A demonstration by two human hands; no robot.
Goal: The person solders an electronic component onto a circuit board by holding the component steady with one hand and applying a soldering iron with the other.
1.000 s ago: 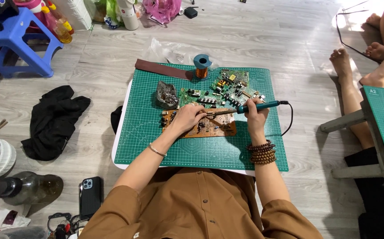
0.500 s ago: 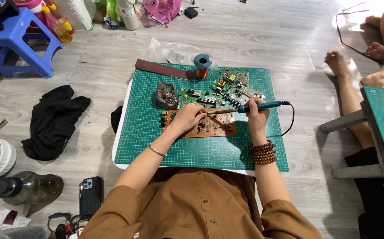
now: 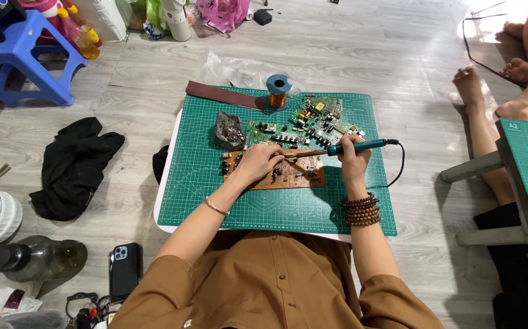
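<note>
The right hand (image 3: pixel 353 159) is closed around the teal handle of a soldering iron (image 3: pixel 343 148), tip pointing to nine o'clock over the brown board (image 3: pixel 288 175). The left hand (image 3: pixel 258 163) lies curled on that board, pinning it; it may pinch something thin, but I cannot tell. The board looks light, stiff and fragile, best held by its edges. The iron is best held by the handle only. At twelve o'clock lies a green board (image 3: pixel 303 125) on the mat (image 3: pixel 276 207).
</note>
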